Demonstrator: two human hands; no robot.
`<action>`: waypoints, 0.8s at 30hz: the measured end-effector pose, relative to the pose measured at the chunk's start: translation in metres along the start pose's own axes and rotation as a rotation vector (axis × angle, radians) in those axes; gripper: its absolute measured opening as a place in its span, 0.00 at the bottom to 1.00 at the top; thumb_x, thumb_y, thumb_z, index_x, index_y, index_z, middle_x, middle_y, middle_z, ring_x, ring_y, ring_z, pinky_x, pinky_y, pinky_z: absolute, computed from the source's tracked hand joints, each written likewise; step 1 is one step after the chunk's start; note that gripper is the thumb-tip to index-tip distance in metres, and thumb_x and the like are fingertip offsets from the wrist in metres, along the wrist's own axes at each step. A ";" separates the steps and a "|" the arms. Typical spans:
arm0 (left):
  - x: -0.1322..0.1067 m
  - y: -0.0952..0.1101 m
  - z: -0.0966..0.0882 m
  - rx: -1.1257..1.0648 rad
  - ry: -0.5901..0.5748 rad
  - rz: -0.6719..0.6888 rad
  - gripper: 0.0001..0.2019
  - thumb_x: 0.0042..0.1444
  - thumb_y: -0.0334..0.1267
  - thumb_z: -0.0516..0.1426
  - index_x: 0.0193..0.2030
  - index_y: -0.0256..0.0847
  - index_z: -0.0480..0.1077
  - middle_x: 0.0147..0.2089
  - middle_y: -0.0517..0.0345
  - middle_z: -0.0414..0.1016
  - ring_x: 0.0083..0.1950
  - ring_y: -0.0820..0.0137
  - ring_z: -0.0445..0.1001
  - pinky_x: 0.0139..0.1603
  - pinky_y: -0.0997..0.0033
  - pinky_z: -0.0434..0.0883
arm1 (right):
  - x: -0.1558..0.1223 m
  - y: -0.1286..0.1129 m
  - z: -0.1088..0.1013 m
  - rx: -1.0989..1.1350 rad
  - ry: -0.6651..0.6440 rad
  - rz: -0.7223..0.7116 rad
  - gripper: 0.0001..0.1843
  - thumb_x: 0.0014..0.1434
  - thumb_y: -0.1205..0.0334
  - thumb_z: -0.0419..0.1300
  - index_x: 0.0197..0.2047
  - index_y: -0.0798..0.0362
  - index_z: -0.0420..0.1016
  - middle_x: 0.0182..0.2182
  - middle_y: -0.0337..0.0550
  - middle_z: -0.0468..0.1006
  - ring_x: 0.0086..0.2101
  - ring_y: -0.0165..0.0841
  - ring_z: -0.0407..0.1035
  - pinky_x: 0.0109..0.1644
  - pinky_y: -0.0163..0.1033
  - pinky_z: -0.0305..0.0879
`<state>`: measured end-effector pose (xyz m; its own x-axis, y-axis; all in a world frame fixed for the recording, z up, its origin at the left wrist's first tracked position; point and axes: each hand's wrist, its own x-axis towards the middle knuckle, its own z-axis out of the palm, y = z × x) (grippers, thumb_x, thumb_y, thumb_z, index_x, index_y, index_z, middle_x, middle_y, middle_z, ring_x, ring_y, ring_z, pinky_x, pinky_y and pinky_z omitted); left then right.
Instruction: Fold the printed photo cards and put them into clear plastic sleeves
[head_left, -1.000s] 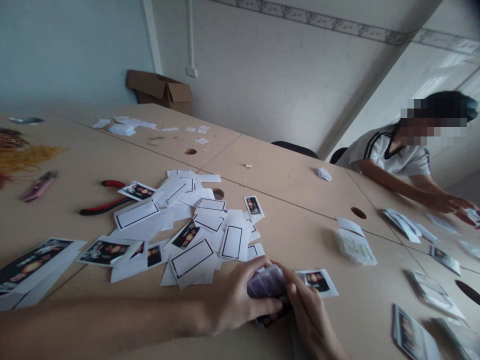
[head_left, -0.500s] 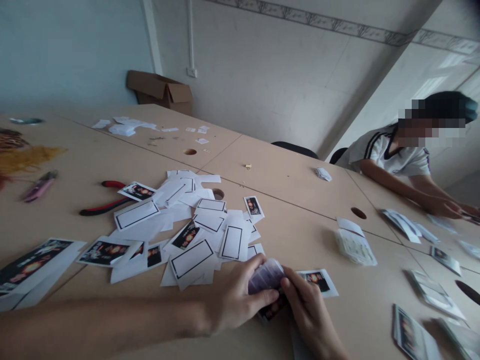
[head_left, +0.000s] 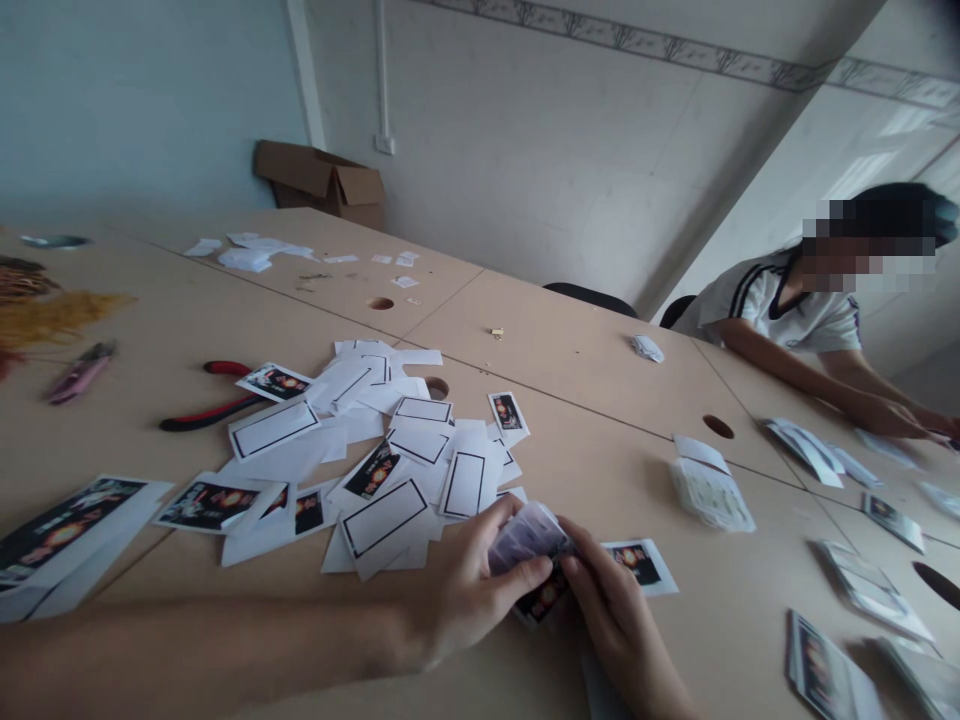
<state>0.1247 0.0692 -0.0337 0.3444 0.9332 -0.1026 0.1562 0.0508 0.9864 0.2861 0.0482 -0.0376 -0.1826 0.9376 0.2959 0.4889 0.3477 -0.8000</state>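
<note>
Between both hands is a small clear packet [head_left: 529, 540] with pale purple contents, together with a dark printed card [head_left: 541, 598] at its lower side. My left hand [head_left: 476, 590] grips the packet from the left, thumb across its front. On the other side my right hand [head_left: 611, 610] pinches the right edge, its fingers partly hiding the packet and card. Another printed card [head_left: 643, 566] lies on the table just beyond my right hand. Left of the hands spreads a loose pile of white cards [head_left: 386, 520], some showing black frames, others dark pictures.
Red-handled pliers [head_left: 210, 418] lie partly under the pile, near pink cutters [head_left: 82, 372]. Filled packets [head_left: 712, 490] and card stacks [head_left: 825, 665] occupy the table's right side. A co-worker [head_left: 795, 320] sits at the far right. The table [head_left: 585, 470] has round holes.
The packet and card have tilted and opened more to view between my hands. My left thumb has shifted slightly. The pile and the other table items look unchanged.
</note>
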 end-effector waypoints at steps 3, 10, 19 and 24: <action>0.000 -0.004 0.000 -0.041 0.047 -0.012 0.27 0.47 0.47 0.55 0.53 0.39 0.58 0.48 0.48 0.68 0.51 0.60 0.64 0.49 0.62 0.64 | -0.002 0.001 0.003 0.027 0.025 0.002 0.17 0.58 0.59 0.48 0.49 0.51 0.63 0.43 0.44 0.73 0.40 0.33 0.69 0.37 0.31 0.67; -0.002 0.005 -0.004 0.003 0.032 -0.083 0.26 0.49 0.51 0.52 0.54 0.42 0.57 0.54 0.49 0.63 0.55 0.61 0.61 0.54 0.61 0.59 | -0.008 0.008 0.009 0.028 -0.003 0.022 0.25 0.54 0.61 0.53 0.55 0.50 0.54 0.46 0.46 0.69 0.42 0.34 0.67 0.41 0.36 0.67; -0.004 0.011 -0.006 0.012 -0.048 -0.141 0.23 0.52 0.54 0.46 0.51 0.47 0.60 0.55 0.55 0.63 0.58 0.60 0.56 0.56 0.60 0.56 | -0.006 0.012 0.012 -0.002 -0.019 -0.066 0.37 0.45 0.55 0.61 0.55 0.53 0.49 0.47 0.51 0.67 0.45 0.39 0.65 0.46 0.41 0.63; -0.004 0.013 -0.006 -0.012 -0.134 -0.124 0.25 0.51 0.55 0.47 0.53 0.46 0.59 0.52 0.54 0.66 0.58 0.60 0.57 0.54 0.62 0.59 | -0.007 0.010 0.011 -0.063 0.052 -0.045 0.35 0.41 0.52 0.63 0.51 0.52 0.56 0.39 0.46 0.73 0.37 0.36 0.69 0.38 0.37 0.67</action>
<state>0.1198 0.0683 -0.0195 0.4437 0.8637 -0.2393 0.1945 0.1679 0.9664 0.2827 0.0452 -0.0539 -0.1623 0.9191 0.3590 0.5343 0.3877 -0.7512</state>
